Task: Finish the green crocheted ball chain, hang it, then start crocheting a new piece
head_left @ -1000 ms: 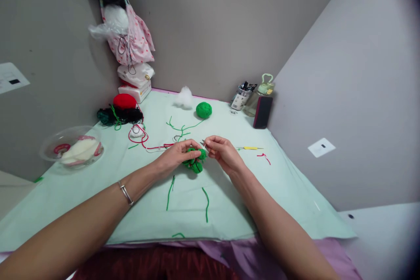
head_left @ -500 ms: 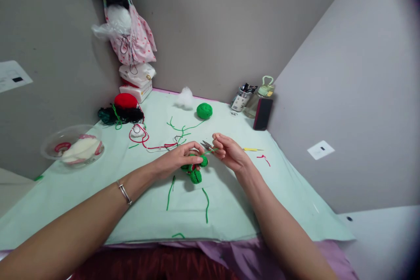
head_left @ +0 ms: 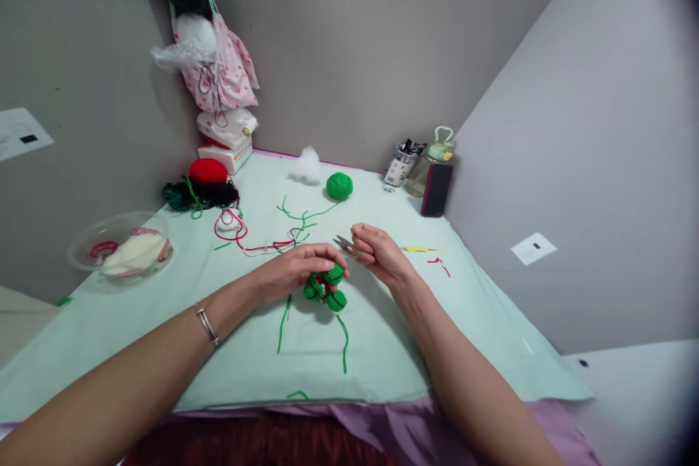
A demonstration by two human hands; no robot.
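My left hand [head_left: 309, 266] is wrapped over a small green crocheted piece [head_left: 336, 300] with red and white in its middle. The piece is held just above the cloth, and fingers cover part of it. To its right, my right hand [head_left: 379, 251] is closed in a pinch, with a short bit of green yarn [head_left: 357, 255] showing at its fingers; a tiny tip shows above the thumb, too small to name. Scissors [head_left: 341, 242] lie beside the right hand, which hides their handles. Cut green yarn pieces [head_left: 344, 346] lie nearer me on the cloth.
On the pale green cloth [head_left: 229, 371] stand a green yarn ball [head_left: 339, 186], white stuffing [head_left: 306, 165], red yarn [head_left: 208, 172] and a clear plastic tub [head_left: 147, 273]. A yellow-handled crochet hook [head_left: 418, 249], phone [head_left: 437, 190], bottle [head_left: 441, 153] and pen cup [head_left: 399, 166] are right.
The crocheted piece has turned in my left hand, so more of its red and white middle shows. The green strand stretched between my hands is no longer visible there.
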